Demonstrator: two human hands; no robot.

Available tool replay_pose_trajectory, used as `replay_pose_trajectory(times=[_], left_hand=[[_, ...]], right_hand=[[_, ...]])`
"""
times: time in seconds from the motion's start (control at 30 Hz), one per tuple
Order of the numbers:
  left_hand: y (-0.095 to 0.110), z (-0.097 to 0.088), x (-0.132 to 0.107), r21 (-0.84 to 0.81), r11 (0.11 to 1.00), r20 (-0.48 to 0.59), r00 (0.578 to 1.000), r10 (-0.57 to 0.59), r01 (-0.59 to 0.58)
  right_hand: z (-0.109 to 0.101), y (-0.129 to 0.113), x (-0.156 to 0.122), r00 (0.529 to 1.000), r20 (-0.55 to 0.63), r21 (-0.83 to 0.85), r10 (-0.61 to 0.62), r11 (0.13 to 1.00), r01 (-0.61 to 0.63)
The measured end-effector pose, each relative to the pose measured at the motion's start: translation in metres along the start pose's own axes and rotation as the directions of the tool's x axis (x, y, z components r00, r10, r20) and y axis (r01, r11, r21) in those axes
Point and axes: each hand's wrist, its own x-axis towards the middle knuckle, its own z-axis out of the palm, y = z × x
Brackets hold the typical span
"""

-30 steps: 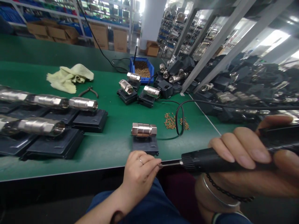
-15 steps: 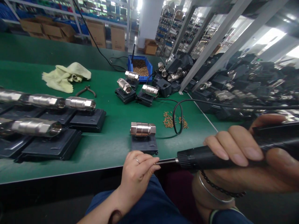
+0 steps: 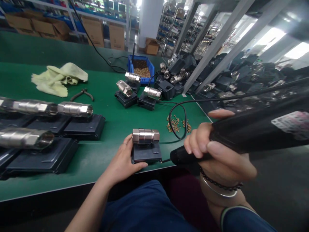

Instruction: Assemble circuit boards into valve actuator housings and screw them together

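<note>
My left hand [image 3: 123, 161] is closed round the left side of a dark box with a shiny metal pipe fitting [image 3: 146, 136] on top, thumb along its front edge. The box [image 3: 146, 153] sits at the front of the green bench. In my right hand [image 3: 217, 148] is a black electric screwdriver [image 3: 251, 129], held almost level. Its thin bit [image 3: 166, 160] points left and meets the box's front right corner. Whether a screw sits at the tip is too small to tell. Behind the box lie loose brass-coloured screws [image 3: 174, 124].
Rows of similar units [image 3: 83, 127] stand on the left. Further back are a pale yellow cloth [image 3: 59, 77], pliers [image 3: 83, 94] and a blue bin [image 3: 151, 75] of screws. Piled units [image 3: 169, 88] and a metal post [image 3: 207, 48] stand on the right. The black cable [image 3: 177, 103] loops over the bench.
My left hand has moved from the bit tip to the box's left side and grips it. The screwdriver has come left and down, its bit now at the box's front right corner.
</note>
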Motion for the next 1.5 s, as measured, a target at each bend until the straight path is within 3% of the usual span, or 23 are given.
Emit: replay_pose_trajectory(times=[0.1,0.37,0.87,1.1,1.17,1.27,1.37,1.43,1.5], left_hand=[[0.001,0.0,-0.001,-0.016,1.0,0.0,1.0,-0.024,0.024],[0.0,0.0,-0.003,-0.015,1.0,0.001,1.0,-0.012,0.012],[0.005,-0.002,-0.001,-0.087,0.995,0.022,0.999,-0.046,0.048],[0.0,0.0,-0.004,-0.07,0.996,-0.012,0.999,-0.052,0.051],[-0.001,0.001,-0.006,-0.059,0.997,-0.022,0.998,-0.055,0.054],[-0.003,0.002,-0.007,-0.04,0.998,-0.02,0.998,-0.055,0.054],[-0.006,0.003,-0.007,-0.019,0.998,-0.027,0.998,-0.052,0.052],[-0.009,0.005,-0.007,-0.006,0.999,-0.04,0.998,-0.039,0.039],[-0.012,0.006,-0.008,0.005,1.0,-0.058,0.998,-0.021,0.021]], right_hand=[[0.002,0.001,0.002,0.997,0.045,0.008,0.065,0.998,-0.066],[-0.001,-0.013,0.012,0.999,0.051,0.038,0.008,0.999,-0.01],[0.005,0.008,0.017,0.974,0.206,0.004,0.093,0.995,-0.096],[0.0,0.013,0.025,0.953,0.284,0.133,0.104,0.98,-0.146],[-0.01,0.008,0.032,0.972,0.23,0.192,0.054,0.976,-0.1],[-0.032,0.003,0.045,0.99,-0.072,0.161,-0.12,0.978,0.13],[-0.054,0.016,0.053,0.884,-0.337,-0.078,-0.324,0.945,0.316],[-0.064,0.032,0.055,0.841,-0.371,-0.218,-0.393,0.917,0.333],[-0.071,0.048,0.054,0.838,-0.362,-0.308,-0.408,0.901,0.306]])
